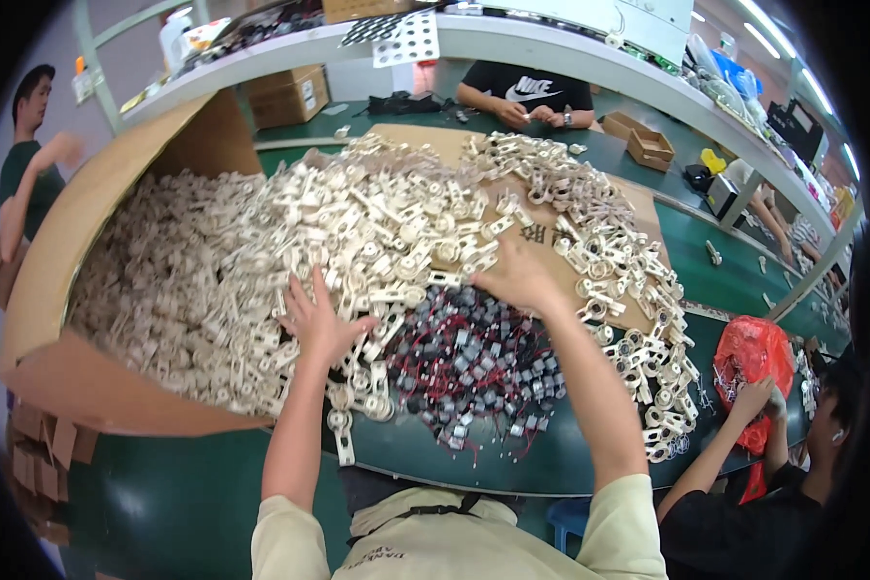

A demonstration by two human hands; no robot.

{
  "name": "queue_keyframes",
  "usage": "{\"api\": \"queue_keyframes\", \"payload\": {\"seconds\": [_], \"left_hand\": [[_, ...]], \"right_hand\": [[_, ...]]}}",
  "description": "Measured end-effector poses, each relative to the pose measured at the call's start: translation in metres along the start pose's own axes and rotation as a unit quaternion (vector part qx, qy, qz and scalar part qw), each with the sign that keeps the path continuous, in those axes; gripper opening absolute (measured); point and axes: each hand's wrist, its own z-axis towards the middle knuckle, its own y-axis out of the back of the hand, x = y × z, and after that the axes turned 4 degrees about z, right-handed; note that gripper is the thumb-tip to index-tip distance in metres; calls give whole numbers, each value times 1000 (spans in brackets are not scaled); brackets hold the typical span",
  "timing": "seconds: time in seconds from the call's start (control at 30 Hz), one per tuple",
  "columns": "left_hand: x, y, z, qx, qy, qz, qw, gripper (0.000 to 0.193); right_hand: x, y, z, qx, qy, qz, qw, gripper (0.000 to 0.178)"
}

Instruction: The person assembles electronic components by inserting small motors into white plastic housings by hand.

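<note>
My left hand [321, 324] lies with its fingers spread on the near side of a large heap of cream plastic parts [358, 217], long pieces with round ends and holes. It grips none of them. At the heap's right edge, my right hand [520, 278] has its thumb stretched out toward the parts; its other fingers show only in part, and I see nothing held. Between my forearms lies a pile of small grey and black motors [478, 358] with thin red wires. The heap spills from a big cardboard box [155, 391] tipped on its side at the left.
A flat cardboard sheet [638, 227] lies under more cream parts on the right. A shelf [522, 37] crosses above the far side. Across the table sits a person [527, 92]; at the right another person's hands touch a red plastic bag [752, 353]. Someone stands at the far left.
</note>
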Motion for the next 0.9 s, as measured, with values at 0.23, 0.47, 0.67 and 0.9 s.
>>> {"api": "queue_keyframes", "payload": {"seconds": [0.23, 0.47, 0.67, 0.9], "left_hand": [[-31, -2, 31, -3, -11, -1, 1000, 142], [-54, -8, 77, 3, 8, -5, 1000, 128], [-70, -7, 98, -3, -20, 16, 1000, 124], [-1, 68, -26, -48, -114, -182, 976, 75]], "right_hand": [[-19, -53, 89, -21, 26, 19, 999, 117], [-19, -72, 170, -36, -9, -67, 997, 98], [-40, -44, 210, 20, 4, -176, 984, 58], [104, -17, -7, -104, 269, 16, 958, 35]]}}
